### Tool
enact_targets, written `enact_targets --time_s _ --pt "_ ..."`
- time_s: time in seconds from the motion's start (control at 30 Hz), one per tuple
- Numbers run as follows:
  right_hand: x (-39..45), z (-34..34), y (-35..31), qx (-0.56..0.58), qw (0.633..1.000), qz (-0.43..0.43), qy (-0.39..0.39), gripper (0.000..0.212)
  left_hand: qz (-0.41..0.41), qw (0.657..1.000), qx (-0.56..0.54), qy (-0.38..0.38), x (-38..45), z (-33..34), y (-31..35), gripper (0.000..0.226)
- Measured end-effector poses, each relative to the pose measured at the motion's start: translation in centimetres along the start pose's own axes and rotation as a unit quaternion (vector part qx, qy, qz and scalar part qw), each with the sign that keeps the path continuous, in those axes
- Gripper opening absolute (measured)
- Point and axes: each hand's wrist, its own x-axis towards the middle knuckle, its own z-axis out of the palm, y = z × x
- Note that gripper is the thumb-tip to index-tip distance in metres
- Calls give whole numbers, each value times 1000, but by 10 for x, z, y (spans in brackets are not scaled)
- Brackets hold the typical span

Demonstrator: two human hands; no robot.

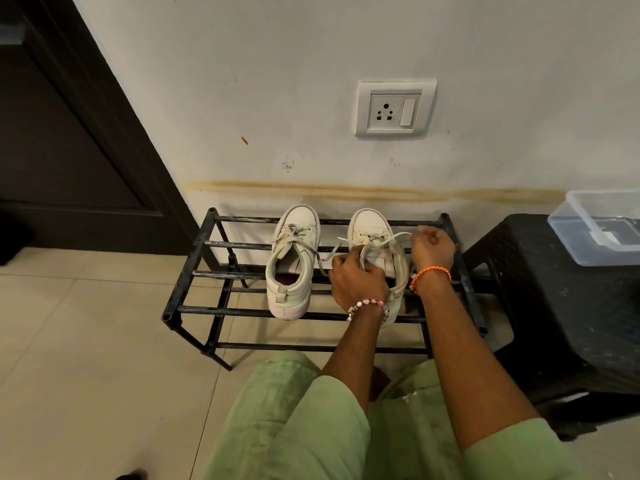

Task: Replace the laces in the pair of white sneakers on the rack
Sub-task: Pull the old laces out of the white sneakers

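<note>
Two white sneakers stand toes to the wall on a black metal rack (194,271). The left sneaker (294,258) is laced and untouched. My left hand (356,278) grips the tongue and collar of the right sneaker (372,226). My right hand (431,249), just right of that shoe, pinches one end of its lace (398,236), which runs taut from the upper eyelets to my fingers. The lace's other end (341,241) sticks out loose between the two shoes. My left hand hides the right shoe's opening.
A black plastic stool (554,306) stands right of the rack with a clear plastic container (568,223) on top. A wall socket (394,109) is above the shoes. A dark door (69,150) is at left. Beige floor tiles (86,358) spread left of the rack.
</note>
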Motion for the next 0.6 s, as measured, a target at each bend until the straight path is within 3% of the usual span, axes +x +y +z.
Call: enact_targets --time_s 0.07,0.13,0.2,0.27,0.6 --pt "-6 2 1 -140 981 -129 -33 22 2 1000 4 -3 1 0 0 36" --pt "-14 5 1 -296 922 -233 -86 24 1 1000 6 -11 1 0 -1 39" --pt "-16 8 1 -406 861 -277 -128 25 -2 1000 2 -14 1 0 -1 39" --pt "-15 10 1 -456 828 -295 -137 21 -4 1000 -3 -12 1 -1 -1 38" --pt "-22 -2 6 -371 852 -357 -90 13 -3 1000 4 -10 2 -2 2 40"
